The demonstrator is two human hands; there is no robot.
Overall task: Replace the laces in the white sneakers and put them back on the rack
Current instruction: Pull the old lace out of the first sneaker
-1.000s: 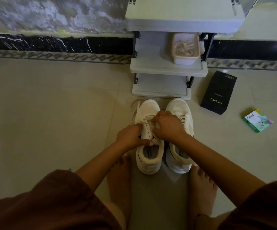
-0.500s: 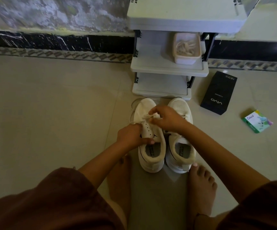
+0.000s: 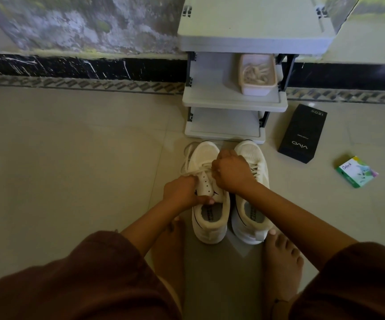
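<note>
Pale tiled floor [image 3: 71, 158] all round, and honestly loads of free space out to the left of the hands. The tight side is straight ahead: the white rack [image 3: 233, 102] stands just past the sneaker toes, with a tub [image 3: 257, 91] of what look like laces on its middle shelf. Off to the right of the hands a black box [image 3: 302, 133] and a small green box [image 3: 356, 172] lie on the tiles, well apart from the shoes. The person's bare feet [image 3: 281, 257] sit close behind the heels, one on each side.

Both sneakers are side by side on the floor, toes to the rack. The left hand [image 3: 182, 192] grips the left sneaker [image 3: 206, 155] at the eyelet side, thumb pressed on the edge of the tongue. The right hand [image 3: 232, 173] is curled into a tight fist just across from it, over the gap between that shoe and the right sneaker [image 3: 256, 155], closed on the lace [image 3: 188, 155]. The loose end of the lace loops out beyond the left hand, beside the toe.

Compared with half a second back, the right hand has gone from a fingertip pinch to a proper fist and come a touch nearer the person. The left hand and both shoes haven't budged.
</note>
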